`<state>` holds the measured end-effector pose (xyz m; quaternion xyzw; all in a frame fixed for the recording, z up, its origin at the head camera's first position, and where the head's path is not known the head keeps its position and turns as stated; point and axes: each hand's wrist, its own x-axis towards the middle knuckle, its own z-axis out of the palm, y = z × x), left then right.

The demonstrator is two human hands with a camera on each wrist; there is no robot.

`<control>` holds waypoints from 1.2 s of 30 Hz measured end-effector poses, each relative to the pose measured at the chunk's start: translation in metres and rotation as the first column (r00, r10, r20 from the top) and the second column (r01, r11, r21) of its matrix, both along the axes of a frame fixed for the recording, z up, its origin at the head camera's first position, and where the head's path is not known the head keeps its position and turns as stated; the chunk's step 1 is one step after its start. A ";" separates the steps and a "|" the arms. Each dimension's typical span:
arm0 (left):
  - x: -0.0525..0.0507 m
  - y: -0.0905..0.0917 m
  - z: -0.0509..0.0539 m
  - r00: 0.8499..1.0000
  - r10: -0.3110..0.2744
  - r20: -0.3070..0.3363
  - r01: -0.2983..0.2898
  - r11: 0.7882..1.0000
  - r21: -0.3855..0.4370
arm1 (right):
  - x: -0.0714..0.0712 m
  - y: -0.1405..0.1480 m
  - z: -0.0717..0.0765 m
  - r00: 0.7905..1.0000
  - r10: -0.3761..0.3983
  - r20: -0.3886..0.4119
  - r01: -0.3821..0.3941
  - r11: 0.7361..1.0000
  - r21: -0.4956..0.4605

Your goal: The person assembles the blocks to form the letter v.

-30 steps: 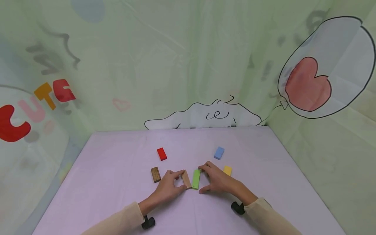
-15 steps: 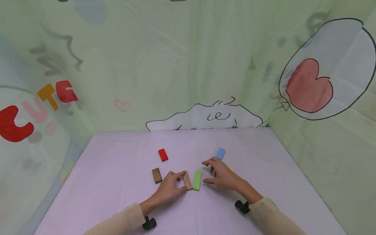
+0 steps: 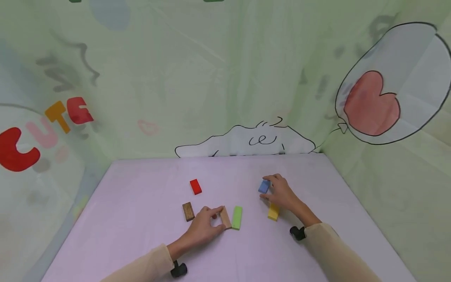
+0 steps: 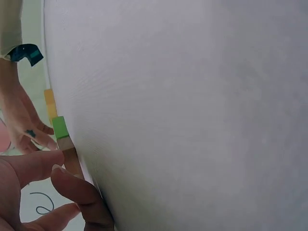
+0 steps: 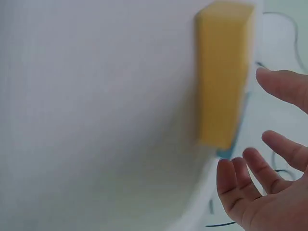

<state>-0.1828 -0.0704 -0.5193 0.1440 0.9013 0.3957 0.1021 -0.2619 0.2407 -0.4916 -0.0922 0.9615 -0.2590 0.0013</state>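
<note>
In the head view my left hand (image 3: 203, 226) pinches a light wooden block (image 3: 226, 217) at its two ends, between thumb and forefinger. Right beside that block lies a green block (image 3: 237, 218), their near ends close together. My right hand (image 3: 282, 192) is at a blue block (image 3: 264, 186), thumb and fingers spread around its two ends; whether they touch it I cannot tell. Just below that hand lies a yellow block (image 3: 273, 212), which stands large in the right wrist view with the fingers (image 5: 284, 149) apart behind it.
A dark brown block (image 3: 188, 211) lies left of my left hand, and a red block (image 3: 195, 187) lies farther back. The pale tabletop (image 3: 148, 184) ends at a printed curtain (image 3: 211, 78) behind and at both sides.
My right hand has moved away from the green block, back and to the right, to the blue block. The yellow block shows more fully. My left hand keeps its place on the light wooden block.
</note>
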 end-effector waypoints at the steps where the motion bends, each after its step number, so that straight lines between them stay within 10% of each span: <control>1: 0.000 0.000 -0.001 1.000 0.002 -0.001 -0.002 1.000 -0.003 | -0.003 0.002 -0.002 1.000 -0.003 0.007 0.003 1.000 0.003; 36: 0.000 0.000 0.004 1.000 -0.010 0.004 0.010 1.000 0.006 | -0.027 0.017 -0.004 0.983 0.046 0.175 -0.057 0.997 0.056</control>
